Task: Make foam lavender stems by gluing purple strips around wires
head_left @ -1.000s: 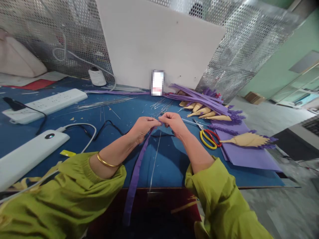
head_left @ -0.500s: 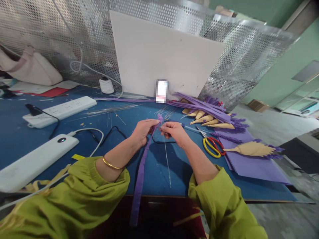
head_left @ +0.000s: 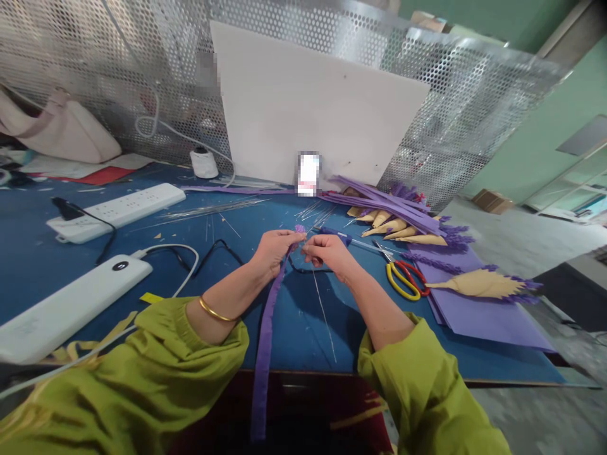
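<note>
My left hand (head_left: 277, 249) pinches a long purple paper strip (head_left: 266, 341), whose loose end hangs past the table's front edge. Above the fingertips shows a small purple fringed tuft (head_left: 300, 229). Close beside it, the fingers of my right hand (head_left: 325, 251) are closed on a thin wire (head_left: 325, 313), which slants down over the blue table. Where wire and strip meet is hidden by the fingers. Behind my right hand lies a blue glue gun (head_left: 342, 237) with a clear glue stick. Scissors (head_left: 403, 279) with yellow and red handles lie to the right.
Purple strips (head_left: 393, 205) and wrapped lavender bunches (head_left: 389, 227) are piled at the back right, near purple sheets (head_left: 474, 319). A lit phone (head_left: 308, 174) leans on a white board (head_left: 317, 101). On the left are a power strip (head_left: 118, 212), a white power bank (head_left: 76, 309) and cables.
The purple tuft has shifted slightly left and sits lower at my left fingertips. The wire's lower end has swung to the right. Both hands keep their grip.
</note>
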`<action>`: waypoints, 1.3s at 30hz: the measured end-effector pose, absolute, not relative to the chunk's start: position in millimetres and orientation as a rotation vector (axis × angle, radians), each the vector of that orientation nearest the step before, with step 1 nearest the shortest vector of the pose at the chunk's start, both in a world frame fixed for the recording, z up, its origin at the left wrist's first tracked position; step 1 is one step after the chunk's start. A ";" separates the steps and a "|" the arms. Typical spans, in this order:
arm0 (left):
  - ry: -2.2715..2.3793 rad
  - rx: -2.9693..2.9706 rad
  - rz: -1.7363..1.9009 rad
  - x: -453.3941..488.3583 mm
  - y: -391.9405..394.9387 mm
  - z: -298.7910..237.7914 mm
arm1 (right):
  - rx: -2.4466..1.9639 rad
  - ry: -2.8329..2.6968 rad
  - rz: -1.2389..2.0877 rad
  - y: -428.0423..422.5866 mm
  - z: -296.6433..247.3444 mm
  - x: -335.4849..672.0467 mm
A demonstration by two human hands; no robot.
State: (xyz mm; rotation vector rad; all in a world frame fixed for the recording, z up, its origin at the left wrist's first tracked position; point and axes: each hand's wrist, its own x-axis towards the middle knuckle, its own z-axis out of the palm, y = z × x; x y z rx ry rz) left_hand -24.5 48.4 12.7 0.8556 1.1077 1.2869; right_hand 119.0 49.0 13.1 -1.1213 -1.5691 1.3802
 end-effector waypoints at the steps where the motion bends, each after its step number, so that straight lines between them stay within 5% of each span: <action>1: 1.108 0.852 1.268 -24.9 49.1 11.6 | -1.124 -1.564 1.372 49.6 12.4 118.9; 10: 1.101 0.781 1.282 -24.8 53.6 7.9 | -1.165 -1.652 1.319 52.5 13.5 124.6; 27: 1.120 0.700 1.282 -27.6 56.5 8.4 | -0.806 -1.016 1.074 62.6 30.6 149.1; 33: 1.072 0.696 1.276 -28.7 56.0 11.3 | -1.046 -1.095 0.982 67.2 24.2 150.8; 39: 0.976 0.714 1.282 -26.2 49.0 19.8 | -1.147 -1.443 1.306 55.5 17.3 133.0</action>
